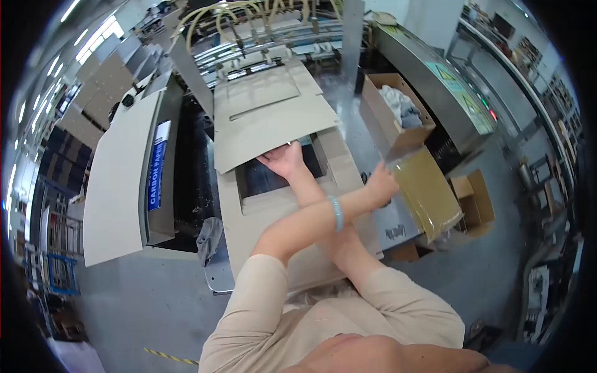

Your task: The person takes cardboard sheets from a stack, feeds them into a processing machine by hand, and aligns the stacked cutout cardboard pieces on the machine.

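My forearms cross, the left one over the right. On the right side, my left hand (pixel 382 185) is closed beside dark, ring-like parts; what it holds is too small to make out. My right hand (pixel 286 161) is at the near edge of a cardboard sheet (pixel 273 133) with a cut slot, its fingertips partly hidden beneath the edge. The hand appears to hold this edge. Below lies another cardboard piece (pixel 280 230) with a rectangular opening over a dark surface.
A machine with rollers and hoses (pixel 267 50) stands ahead. Right are a box of rags (pixel 398 105), a yellowish wrapped packet (pixel 426 189) and an open carton (pixel 476 202). Left are a large board (pixel 118 180), a blue carbon paper box (pixel 158 168) and a grey cloth (pixel 210 239).
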A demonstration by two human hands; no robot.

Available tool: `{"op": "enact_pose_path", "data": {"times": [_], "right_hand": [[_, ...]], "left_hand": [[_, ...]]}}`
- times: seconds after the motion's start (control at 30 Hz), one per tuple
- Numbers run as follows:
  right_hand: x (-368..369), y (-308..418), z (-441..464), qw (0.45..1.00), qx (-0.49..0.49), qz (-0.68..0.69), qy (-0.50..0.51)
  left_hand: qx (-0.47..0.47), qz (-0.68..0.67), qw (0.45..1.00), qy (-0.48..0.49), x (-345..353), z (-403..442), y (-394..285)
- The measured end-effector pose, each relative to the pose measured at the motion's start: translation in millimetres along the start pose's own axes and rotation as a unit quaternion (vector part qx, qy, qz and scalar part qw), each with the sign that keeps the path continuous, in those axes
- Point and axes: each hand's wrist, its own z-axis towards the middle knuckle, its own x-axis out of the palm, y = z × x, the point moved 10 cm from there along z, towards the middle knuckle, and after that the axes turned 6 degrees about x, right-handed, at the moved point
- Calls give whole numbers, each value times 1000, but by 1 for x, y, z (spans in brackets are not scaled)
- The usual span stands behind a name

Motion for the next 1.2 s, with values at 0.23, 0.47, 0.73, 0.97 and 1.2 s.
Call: {"op": "enact_pose_path", "data": {"times": [0.23, 0.47, 0.73, 0.97, 1.2], "right_hand": [[2, -6, 4, 998, 12, 57, 9], [5, -5, 2, 998, 12, 53, 36], [3, -6, 7, 998, 10, 21, 58], [-3, -10, 4, 1000, 16, -16, 19], [-12, -15, 6, 996, 27, -85, 1]], "left_hand": [[120, -5, 992, -38, 16, 15, -18], [43, -85, 995, 42, 18, 15, 6], [-56, -201, 934, -291, -211, -146, 67], [-382, 22, 883, -272, -302, -364, 124], [-564, 114, 814, -79, -326, -512, 130]]}}
